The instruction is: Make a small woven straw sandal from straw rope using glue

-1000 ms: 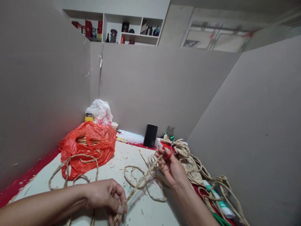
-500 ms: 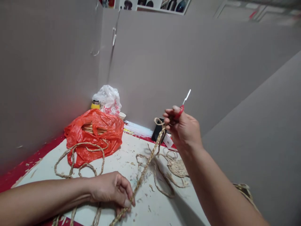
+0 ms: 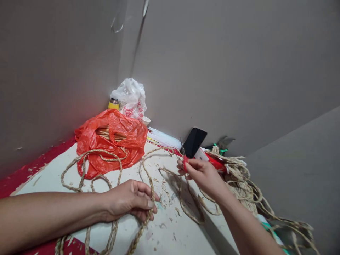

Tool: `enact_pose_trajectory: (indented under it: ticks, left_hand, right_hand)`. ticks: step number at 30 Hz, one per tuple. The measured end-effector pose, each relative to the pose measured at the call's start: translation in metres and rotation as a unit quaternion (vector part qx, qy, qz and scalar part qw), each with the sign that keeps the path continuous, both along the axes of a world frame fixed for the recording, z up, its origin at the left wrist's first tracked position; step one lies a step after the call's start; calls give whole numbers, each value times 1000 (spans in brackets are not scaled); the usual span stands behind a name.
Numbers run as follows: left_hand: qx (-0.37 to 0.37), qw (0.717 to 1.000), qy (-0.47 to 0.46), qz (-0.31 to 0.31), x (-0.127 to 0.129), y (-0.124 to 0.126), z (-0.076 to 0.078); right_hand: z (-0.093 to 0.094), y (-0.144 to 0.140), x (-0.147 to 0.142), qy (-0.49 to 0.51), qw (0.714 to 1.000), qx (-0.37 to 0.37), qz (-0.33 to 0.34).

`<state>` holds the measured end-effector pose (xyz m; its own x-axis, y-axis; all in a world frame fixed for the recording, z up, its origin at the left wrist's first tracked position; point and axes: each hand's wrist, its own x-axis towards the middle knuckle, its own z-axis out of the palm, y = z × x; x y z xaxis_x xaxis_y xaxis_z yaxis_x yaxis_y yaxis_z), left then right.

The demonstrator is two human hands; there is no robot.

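A braided straw rope (image 3: 148, 173) runs up from the table's front, through my left hand (image 3: 138, 202), then arches over in a slack loop toward my right hand (image 3: 198, 171). My left hand is closed lightly on the braid between thumb and fingers. Red-handled scissors (image 3: 185, 163) are in my right hand, thin blades pointing up. The rope's far end curls close to the right fingers; whether they also pinch it I cannot tell. Under my left forearm more braided rope (image 3: 90, 152) lies in loose loops.
A red plastic bag (image 3: 92, 134) with straw inside sits at the back left, before a white plastic bag (image 3: 132, 94) and a yellow jar (image 3: 113, 104). A black phone (image 3: 195, 141) leans by the wall. Coiled rope (image 3: 239, 177) and pliers (image 3: 224, 143) are on the right. Straw scraps litter the white tabletop (image 3: 170, 233).
My right hand has come down toward the table with the scissors, and the taut braid has gone slack into an arch. My left hand has shifted slightly up. The view has tilted down.
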<state>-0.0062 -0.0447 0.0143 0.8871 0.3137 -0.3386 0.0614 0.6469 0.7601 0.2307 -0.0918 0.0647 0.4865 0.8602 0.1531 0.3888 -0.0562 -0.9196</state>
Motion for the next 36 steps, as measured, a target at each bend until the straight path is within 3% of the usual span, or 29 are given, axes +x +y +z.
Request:
enact_pose_trajectory:
  ticks: [6, 13, 16, 20, 24, 30, 36]
  left_hand:
    - [11, 1000, 6, 2, 1, 1, -3]
    - [117, 992, 18, 38, 6, -9, -11]
    - [139, 990, 32, 25, 6, -13, -10]
    - [99, 995, 21, -10, 6, -13, -7]
    - [66, 997, 17, -42, 5, -10, -5]
    - [79, 993, 47, -67, 6, -12, 1]
    - [63, 996, 44, -54, 6, -14, -2]
  right_hand:
    - [-19, -43, -46, 83, 989, -84, 90]
    - [-48, -52, -78, 217, 955, -126, 159]
    - [-50, -53, -81, 227, 957, -107, 147]
    - [-53, -53, -77, 234, 965, -72, 94]
    - [-56, -54, -70, 191, 980, -35, 46]
    - [-55, -54, -71, 126, 992, 9, 13]
    - [-66, -51, -61, 195, 981, -6, 5]
